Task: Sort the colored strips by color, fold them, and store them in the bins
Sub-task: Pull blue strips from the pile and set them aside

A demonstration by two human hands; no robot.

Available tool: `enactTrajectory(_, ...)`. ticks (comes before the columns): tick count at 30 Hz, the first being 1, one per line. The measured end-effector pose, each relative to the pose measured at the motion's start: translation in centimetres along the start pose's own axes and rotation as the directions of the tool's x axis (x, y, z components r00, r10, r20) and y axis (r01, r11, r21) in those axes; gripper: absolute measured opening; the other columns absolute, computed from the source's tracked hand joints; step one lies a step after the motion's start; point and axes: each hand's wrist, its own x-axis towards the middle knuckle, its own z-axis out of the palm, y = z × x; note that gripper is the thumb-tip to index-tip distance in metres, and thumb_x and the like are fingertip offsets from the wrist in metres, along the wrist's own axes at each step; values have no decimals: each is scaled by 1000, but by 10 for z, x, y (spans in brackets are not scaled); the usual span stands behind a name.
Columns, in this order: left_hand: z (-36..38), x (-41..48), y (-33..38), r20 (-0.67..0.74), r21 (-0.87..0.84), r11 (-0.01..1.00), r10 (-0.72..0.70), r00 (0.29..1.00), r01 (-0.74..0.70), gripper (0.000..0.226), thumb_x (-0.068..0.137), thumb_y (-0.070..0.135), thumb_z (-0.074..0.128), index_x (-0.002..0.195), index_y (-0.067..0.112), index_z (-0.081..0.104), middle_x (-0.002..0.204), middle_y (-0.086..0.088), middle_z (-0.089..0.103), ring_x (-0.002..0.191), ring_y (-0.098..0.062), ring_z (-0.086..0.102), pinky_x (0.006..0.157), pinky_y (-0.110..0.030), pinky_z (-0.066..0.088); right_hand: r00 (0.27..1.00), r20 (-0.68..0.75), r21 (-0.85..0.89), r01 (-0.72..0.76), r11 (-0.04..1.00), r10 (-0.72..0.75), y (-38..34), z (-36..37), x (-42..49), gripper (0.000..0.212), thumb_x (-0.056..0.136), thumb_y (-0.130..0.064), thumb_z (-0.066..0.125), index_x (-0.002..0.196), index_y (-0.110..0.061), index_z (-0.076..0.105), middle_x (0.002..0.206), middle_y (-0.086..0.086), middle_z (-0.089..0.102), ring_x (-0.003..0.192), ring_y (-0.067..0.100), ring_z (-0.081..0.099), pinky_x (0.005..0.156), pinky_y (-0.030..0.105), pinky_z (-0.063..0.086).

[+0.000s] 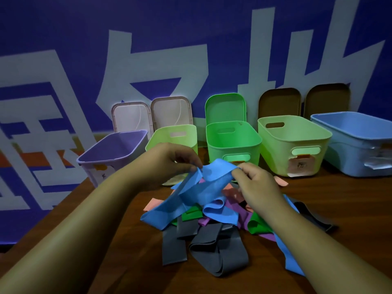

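Head view: both hands on one blue strip, held above the pile.
Left hand (169,160) has its fingers curled, pinching one end of the blue strip (214,172). Right hand (254,179) has its fingers curled, pinching the other end. The rest of the strip trails into the mixed strip pile (212,236) on the table (127,251). Row of bins (233,149) behind.
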Motion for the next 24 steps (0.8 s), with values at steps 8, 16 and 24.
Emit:
enactTrajectory(8,-49,7,45,-176,-32,998,47,983,-53,10,95,13,76,103,19,79,82,10,73,72,6,65,68,-9,49,995,57,49,80,996,-82,-6,2,3,14,102,-29,68,89,-30,73,83,-14,67,79,10,64,71,30,46)
enactTrajectory(16,-107,29,101,-397,67,992,124,909,-105,6,96,28,75,101,30,78,88,6,73,80,-16,66,76,-37,56,980,172,91,83,992,-98,-64,-4,19,7,101,-35,72,97,-32,76,71,-26,67,59,1,53,64,27,42)
enactTrajectory(24,-141,40,148,-498,15,997,68,864,-69,6,97,24,73,98,29,76,87,6,74,83,-13,70,84,-45,65,953,295,262,-151,953,70,-92,-20,-9,58,113,-50,36,109,-15,82,105,2,82,96,24,74,89,38,50)
